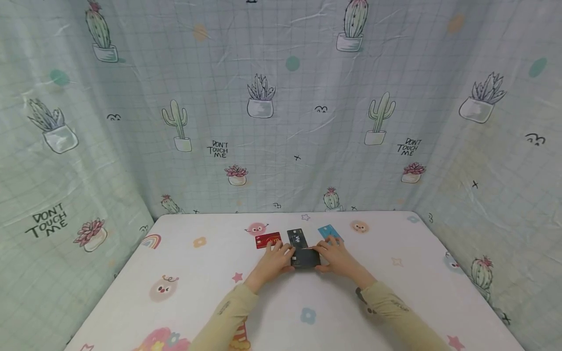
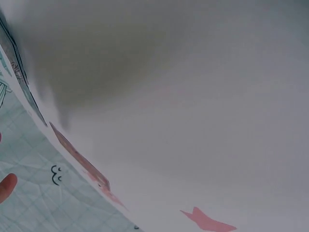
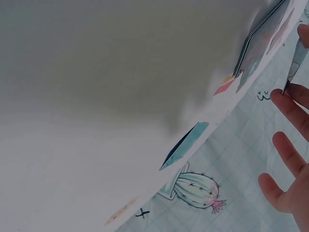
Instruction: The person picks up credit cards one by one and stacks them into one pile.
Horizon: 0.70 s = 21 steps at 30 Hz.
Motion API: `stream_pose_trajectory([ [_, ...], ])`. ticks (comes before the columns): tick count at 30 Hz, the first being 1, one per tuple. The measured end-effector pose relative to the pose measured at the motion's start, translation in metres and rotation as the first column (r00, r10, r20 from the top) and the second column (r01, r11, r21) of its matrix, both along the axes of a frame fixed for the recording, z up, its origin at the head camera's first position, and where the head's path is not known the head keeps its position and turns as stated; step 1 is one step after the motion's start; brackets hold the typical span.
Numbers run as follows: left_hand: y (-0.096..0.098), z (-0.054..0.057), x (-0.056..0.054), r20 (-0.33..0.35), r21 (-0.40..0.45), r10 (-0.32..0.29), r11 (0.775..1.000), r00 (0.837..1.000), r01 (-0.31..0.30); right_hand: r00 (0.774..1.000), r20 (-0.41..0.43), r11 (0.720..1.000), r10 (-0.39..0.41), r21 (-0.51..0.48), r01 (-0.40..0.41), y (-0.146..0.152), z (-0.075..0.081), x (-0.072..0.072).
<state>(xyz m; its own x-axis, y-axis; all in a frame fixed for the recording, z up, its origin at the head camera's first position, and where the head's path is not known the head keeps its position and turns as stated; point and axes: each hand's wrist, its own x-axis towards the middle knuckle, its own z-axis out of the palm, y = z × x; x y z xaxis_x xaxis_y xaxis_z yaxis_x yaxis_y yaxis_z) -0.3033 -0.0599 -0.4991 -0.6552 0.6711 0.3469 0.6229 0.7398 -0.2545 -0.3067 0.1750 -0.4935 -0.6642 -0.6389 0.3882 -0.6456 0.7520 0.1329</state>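
In the head view, my left hand [image 1: 273, 262] and right hand [image 1: 339, 259] grip a black bank card [image 1: 306, 258] by its left and right sides, low over the table. A small chip mark shows near its left edge. The right wrist view has the thin edge of a card [image 3: 294, 65] between the fingers of my right hand [image 3: 294, 183]. Just beyond lie a red VIP card [image 1: 268, 240] by my left fingers, a black VIP card [image 1: 297, 238] in the middle and a blue card [image 1: 328, 231] by my right fingers. Only a fingertip [image 2: 7, 187] of my left hand stands out in the left wrist view.
A white table [image 1: 281, 312] with printed flowers, stars and faces spreads beneath my hands. Behind it and along both sides hangs a pale green cloth [image 1: 294, 131] printed with cacti. In the right wrist view, a dark flat thing [image 3: 260, 41] lies near the table's edge.
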Motion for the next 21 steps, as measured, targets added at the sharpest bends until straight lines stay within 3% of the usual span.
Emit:
stream_pose_trajectory([
  [8, 0.0032, 0.0007, -0.0009, 0.04, -0.014, 0.022, 1.0, 0.999, -0.021, 0.999, 0.036, 1.0, -0.005, 0.01, 0.005, 0.0008, 0.0012, -0.0025],
  [16, 0.0055, -0.0006, -0.0042, 0.012, -0.032, 0.024, 0.999, 1.0, -0.024, 0.998, 0.066, 1.0, 0.013, -0.009, -0.012, 0.0034, 0.0031, -0.0048],
  [21, 0.0063, 0.0003, -0.0042, 0.052, -0.035, 0.044, 0.999, 0.998, -0.042, 0.998, 0.062, 1.0, 0.021, -0.001, -0.021, 0.0031, 0.0028, -0.0071],
])
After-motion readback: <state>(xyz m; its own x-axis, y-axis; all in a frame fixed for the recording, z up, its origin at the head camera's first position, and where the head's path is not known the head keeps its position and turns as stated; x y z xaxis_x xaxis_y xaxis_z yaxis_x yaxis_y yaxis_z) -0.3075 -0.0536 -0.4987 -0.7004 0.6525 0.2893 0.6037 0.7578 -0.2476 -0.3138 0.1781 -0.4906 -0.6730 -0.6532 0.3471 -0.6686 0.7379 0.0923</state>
